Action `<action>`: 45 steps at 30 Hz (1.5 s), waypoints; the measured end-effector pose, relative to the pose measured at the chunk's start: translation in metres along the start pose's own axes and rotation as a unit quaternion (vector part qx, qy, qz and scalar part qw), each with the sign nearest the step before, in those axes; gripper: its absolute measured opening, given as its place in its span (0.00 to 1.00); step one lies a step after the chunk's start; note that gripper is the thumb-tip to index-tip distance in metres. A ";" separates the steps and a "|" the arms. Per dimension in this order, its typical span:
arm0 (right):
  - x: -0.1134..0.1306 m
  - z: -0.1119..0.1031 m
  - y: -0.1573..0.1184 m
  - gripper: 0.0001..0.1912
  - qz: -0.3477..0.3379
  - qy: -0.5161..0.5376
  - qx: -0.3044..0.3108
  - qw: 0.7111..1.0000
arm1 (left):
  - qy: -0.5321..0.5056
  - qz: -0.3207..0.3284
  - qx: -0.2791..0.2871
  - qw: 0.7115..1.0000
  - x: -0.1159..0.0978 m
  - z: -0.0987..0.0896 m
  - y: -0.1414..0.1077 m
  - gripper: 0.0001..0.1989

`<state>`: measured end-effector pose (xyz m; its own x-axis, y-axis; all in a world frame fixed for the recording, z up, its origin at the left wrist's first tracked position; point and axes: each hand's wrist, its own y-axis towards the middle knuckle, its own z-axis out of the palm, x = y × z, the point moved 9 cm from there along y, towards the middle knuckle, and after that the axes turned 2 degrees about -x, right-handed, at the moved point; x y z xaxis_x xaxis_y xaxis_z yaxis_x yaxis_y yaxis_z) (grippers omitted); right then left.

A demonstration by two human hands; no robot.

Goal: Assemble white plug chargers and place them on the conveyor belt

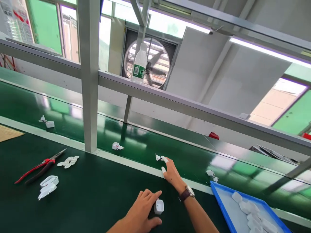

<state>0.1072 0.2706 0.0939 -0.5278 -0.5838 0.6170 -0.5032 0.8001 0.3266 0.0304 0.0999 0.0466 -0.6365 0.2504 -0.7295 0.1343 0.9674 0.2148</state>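
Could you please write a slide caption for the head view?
Left hand at a white case, right hand reaching to a plug on the green belt.

Two hands [145, 210], four belt plugs [120, 147], one pair of pliers [50, 160], one bottle [140, 64], one tray [222, 202]

bright; daylight through windows [104, 35] and lit ceiling tubes [269, 53]; brightest panes washed out; streaky glare on green belt [143, 145]; worktop [97, 200] dark, shadows faint; distant detail slightly soft
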 end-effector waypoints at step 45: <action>0.057 -0.006 -0.156 0.05 0.098 0.278 -0.024 0.955 | -0.333 -0.094 -0.074 0.935 -0.018 -0.033 -0.011 0.22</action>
<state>0.1597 0.1131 0.0820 -0.1572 -0.2699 0.9500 -0.3936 0.8994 0.1904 0.0150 0.0839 0.0788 -0.0169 0.0928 -0.9955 -0.0712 0.9930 0.0938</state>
